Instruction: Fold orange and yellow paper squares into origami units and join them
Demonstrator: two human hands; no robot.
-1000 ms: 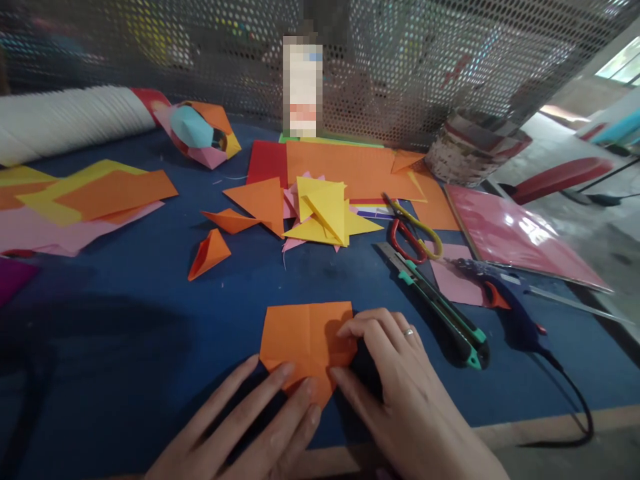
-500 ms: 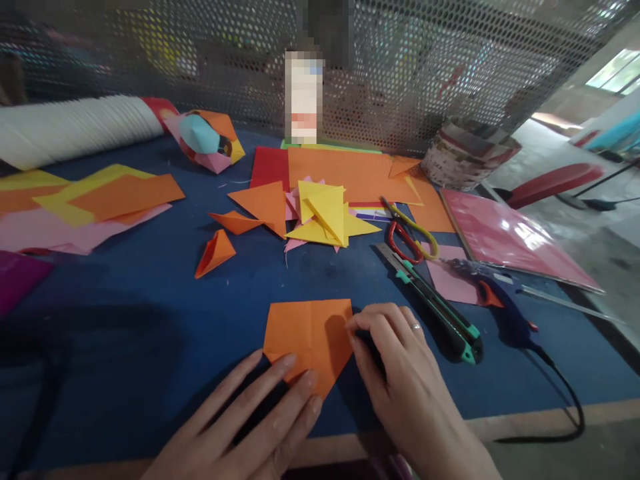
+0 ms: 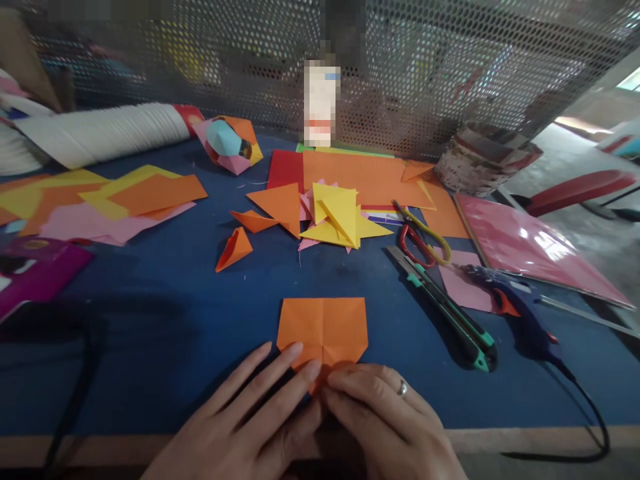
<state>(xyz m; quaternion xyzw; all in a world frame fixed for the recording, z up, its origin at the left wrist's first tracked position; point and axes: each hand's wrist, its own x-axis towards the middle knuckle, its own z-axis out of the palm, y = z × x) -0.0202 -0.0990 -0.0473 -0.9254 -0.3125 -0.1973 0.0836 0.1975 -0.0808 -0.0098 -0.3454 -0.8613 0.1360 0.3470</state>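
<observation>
A sheet of orange paper (image 3: pixel 323 323) lies on the blue table close to me, creased down the middle. Its lower corners are folded inward. My left hand (image 3: pixel 245 413) rests over the paper's lower left part, fingers stretched out and lying flat. Fingertips together, my right hand (image 3: pixel 387 410) pinches the folded flap at the lower right, beside the left fingers. The paper's bottom end is hidden under both hands. Beyond it lie a small orange folded piece (image 3: pixel 235 249) and yellow folded triangles (image 3: pixel 335 217).
To the right lie a box cutter (image 3: pixel 445 310) with its blade out, scissors (image 3: pixel 423 240) and a glue gun (image 3: pixel 525 313) with a cord. Paper sheets (image 3: pixel 120 200) are on the left. A woven basket (image 3: pixel 480 160) stands before the metal mesh (image 3: pixel 400 87).
My right hand has moved from the paper's right edge down to its lower point, folding the right corner inward. My left hand stays spread on the paper. The view has shifted slightly.
</observation>
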